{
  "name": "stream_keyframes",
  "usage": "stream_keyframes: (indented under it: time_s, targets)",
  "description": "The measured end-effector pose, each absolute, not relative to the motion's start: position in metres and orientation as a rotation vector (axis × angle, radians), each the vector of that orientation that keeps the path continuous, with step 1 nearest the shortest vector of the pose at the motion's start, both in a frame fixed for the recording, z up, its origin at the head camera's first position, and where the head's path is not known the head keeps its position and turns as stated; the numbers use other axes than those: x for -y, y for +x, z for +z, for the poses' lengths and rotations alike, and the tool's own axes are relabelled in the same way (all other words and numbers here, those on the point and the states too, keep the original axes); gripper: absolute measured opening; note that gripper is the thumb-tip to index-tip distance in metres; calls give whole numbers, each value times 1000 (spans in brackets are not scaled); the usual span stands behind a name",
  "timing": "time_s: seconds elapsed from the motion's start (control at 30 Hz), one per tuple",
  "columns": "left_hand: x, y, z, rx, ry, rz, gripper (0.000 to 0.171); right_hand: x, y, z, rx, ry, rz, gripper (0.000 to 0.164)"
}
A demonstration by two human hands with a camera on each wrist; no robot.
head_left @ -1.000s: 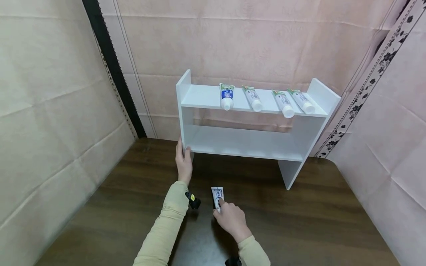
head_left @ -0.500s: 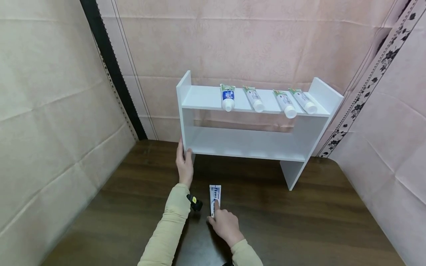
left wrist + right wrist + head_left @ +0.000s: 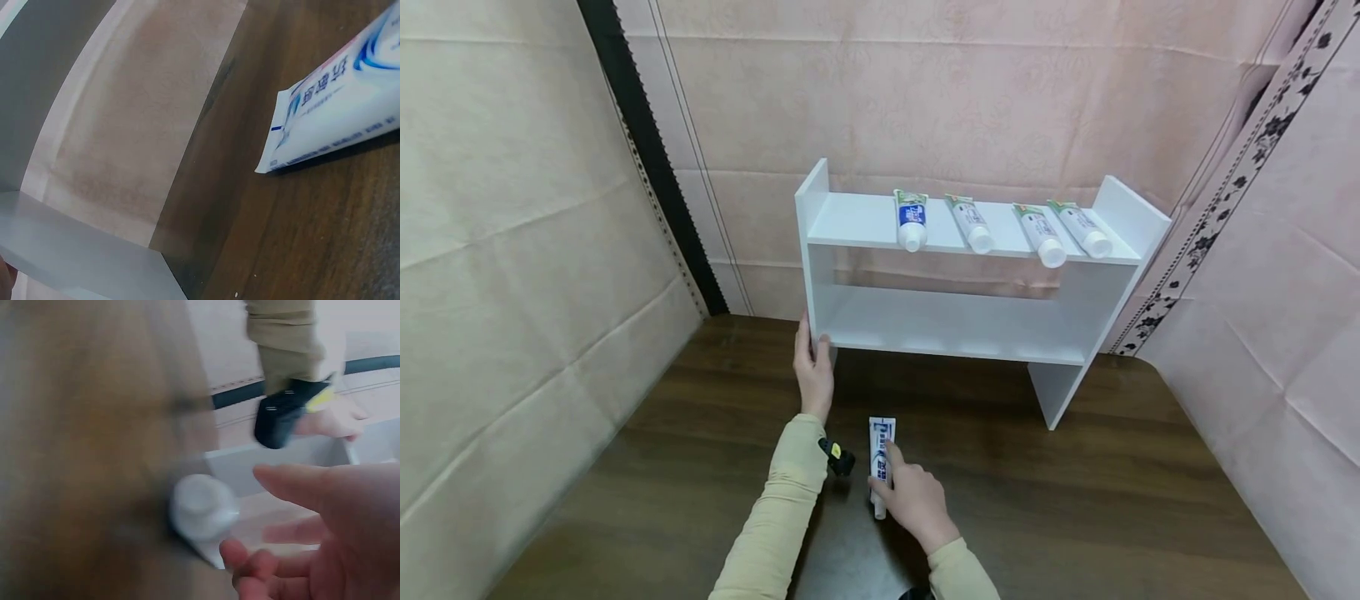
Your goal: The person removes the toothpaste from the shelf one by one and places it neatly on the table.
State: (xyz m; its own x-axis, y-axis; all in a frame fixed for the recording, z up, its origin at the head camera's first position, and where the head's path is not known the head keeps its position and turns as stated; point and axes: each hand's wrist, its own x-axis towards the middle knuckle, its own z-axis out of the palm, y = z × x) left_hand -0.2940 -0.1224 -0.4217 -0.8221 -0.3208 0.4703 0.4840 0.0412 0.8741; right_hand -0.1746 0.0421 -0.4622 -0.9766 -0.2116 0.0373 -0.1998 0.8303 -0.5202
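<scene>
A white tube (image 3: 878,458) lies on the desk (image 3: 1112,517), cap toward the person, the right hand (image 3: 916,502) over it, grip unclosed, index finger straight. The left hand (image 3: 815,379) holds the shelf (image 3: 940,321) by one side; four tubes (image 3: 974,227) lie up top.

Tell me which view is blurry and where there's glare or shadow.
Right wrist: tabletop and tube cap smeared, upper right washed out; head: shelf fairly crisp, pale sheen on the tabletop between the sleeves; left wrist: shadow beside the tube.
</scene>
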Motion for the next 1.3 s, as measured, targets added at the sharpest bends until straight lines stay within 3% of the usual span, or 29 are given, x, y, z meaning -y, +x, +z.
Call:
stream_keyframes:
  time_s: [0.23, 0.47, 0.83, 1.03, 1.3]
  targets:
    - [124, -296, -424, 1783, -153, -1841, 62, -54, -185, -407, -3153, -457, -1029, 67]
    - [125, -316, -443, 1801, -148, -1786, 58, -65, -201, -338, -3369, -597, -1101, 65]
    - [124, -317, -447, 1802, -168, -1718, 55, -66, -235, -245, -3491, -753, -1100, 70]
    - [124, -317, -446, 1791, -156, -1725, 56, -57, -253, -225, -3486, -660, -976, 65]
    - [121, -317, -445, 1763, -142, -1740, 56, -58, -263, -227, -3455, -577, -1036, 53]
